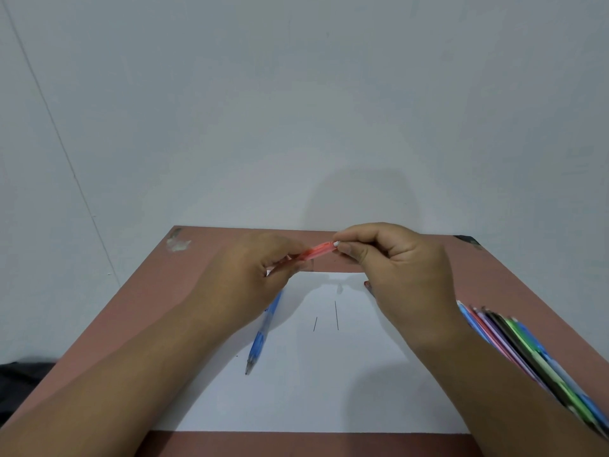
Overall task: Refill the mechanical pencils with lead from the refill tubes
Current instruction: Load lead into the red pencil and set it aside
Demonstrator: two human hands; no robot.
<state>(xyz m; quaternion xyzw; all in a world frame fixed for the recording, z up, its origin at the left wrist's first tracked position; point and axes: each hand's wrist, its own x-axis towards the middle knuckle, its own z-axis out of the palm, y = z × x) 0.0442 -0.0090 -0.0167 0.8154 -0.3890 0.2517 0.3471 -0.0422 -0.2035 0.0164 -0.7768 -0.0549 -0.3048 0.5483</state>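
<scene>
Red mechanical pencil (314,251): gripped by left hand (253,278), axis pointing toward right hand (398,275), whose fingertips pinch its white cap end.

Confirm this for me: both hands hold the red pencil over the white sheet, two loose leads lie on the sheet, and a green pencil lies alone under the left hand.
One detail is wrong. In the head view the pencil lying alone under the left hand is blue, not green. The rest stands: both hands, the right hand included, hold the red pencil over the white sheet, and two loose leads lie on it.
</scene>
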